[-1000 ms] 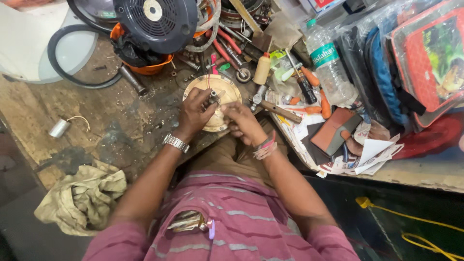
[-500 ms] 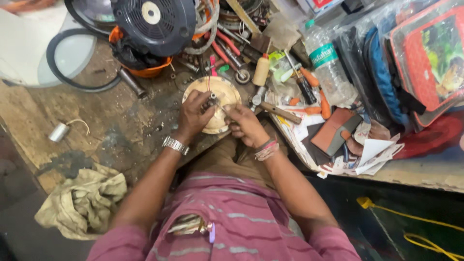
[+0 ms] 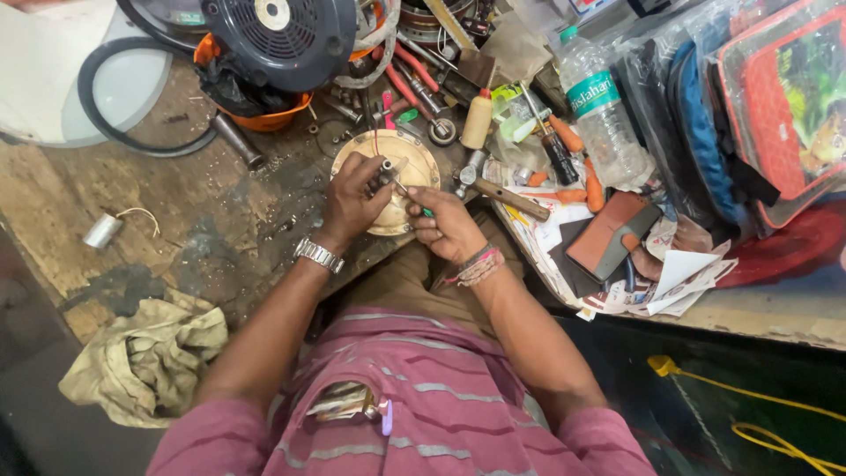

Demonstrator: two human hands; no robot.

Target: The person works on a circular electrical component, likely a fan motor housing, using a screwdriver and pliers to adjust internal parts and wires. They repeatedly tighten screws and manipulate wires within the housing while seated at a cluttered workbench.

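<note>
Hands gripped tight: left hand (image 3: 352, 196) held a small part on the disc (image 3: 414, 167), right hand (image 3: 448, 226) a screwdriver (image 3: 412, 201), which might slip.

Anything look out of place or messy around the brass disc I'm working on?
The round brass disc hangs over the bench edge, steadied by the left hand. Loose screws lie scattered beside it, and a crumpled rag sits below the bench.

Beneath both hands lies a round metal plate (image 3: 401, 167) on the counter (image 3: 176, 229); a bottle (image 3: 599, 110) stands right of the right hand (image 3: 449, 225), a rag (image 3: 145, 361) left of the left hand (image 3: 352, 198).
</note>
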